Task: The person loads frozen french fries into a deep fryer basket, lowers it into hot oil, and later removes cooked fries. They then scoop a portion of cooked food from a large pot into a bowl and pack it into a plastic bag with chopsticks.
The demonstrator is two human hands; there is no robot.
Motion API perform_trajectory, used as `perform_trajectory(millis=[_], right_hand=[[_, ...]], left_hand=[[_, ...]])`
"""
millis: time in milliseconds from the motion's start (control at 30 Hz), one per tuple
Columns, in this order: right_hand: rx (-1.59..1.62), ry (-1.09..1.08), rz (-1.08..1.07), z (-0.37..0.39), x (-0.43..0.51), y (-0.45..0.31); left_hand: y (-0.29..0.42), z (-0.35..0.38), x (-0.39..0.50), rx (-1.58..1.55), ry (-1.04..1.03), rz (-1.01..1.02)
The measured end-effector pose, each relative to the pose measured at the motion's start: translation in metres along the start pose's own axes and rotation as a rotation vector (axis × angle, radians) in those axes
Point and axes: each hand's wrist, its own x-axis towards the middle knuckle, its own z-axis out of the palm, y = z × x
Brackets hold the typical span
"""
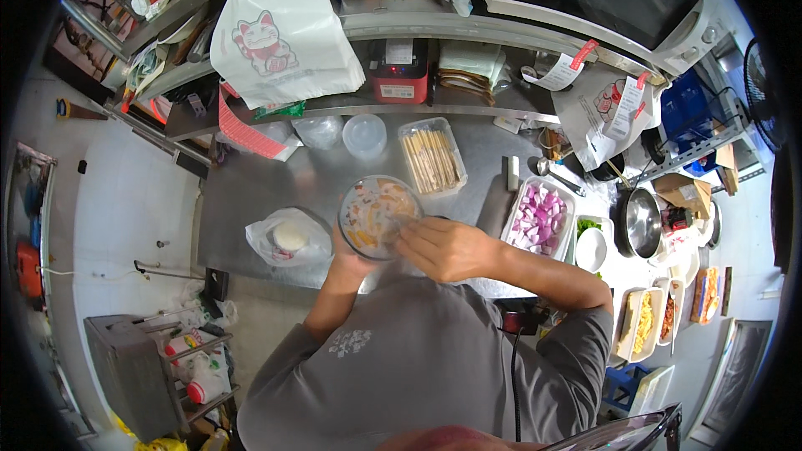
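A round takeout container (pixel 376 210) with a clear, shiny cover is held over the front of the steel table (pixel 250 181). Pale liquid with orange and brown food pieces shows through it. My left hand (pixel 352 260) grips its lower left side, partly hidden beneath. Bunched together, the fingers of my right hand (pixel 448 247) pinch the container's right rim; blur there hides the exact contact. To the left lies a white plastic bag (pixel 263 235) around a round tub with a pale top (pixel 290 236).
Behind are a tub of paper-wrapped chopsticks (pixel 432 160) and stacked clear lids or tubs (pixel 364 136). Chopped red onion (pixel 537 216) fills a tray at right, near a metal pan (pixel 640 222). A low shelf holds a red label printer (pixel 401 78); white bags (pixel 288 44) hang above.
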Motion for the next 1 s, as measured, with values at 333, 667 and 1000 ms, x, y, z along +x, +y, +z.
perform_trajectory(millis=[333, 667, 1000], right_hand=[[0.053, 0.123, 0.019, -0.004, 0.007, 0.029], [0.306, 0.258, 0.102, -0.025, 0.036, 0.048], [0.498, 0.281, 0.085, -0.050, 0.061, 0.045]], left_hand=[[0.005, -0.006, -0.002, -0.153, -0.075, 0.015], [0.004, 0.029, -0.011, -0.028, -0.103, -0.106], [0.027, 0.045, -0.024, 0.169, -0.358, -0.248]])
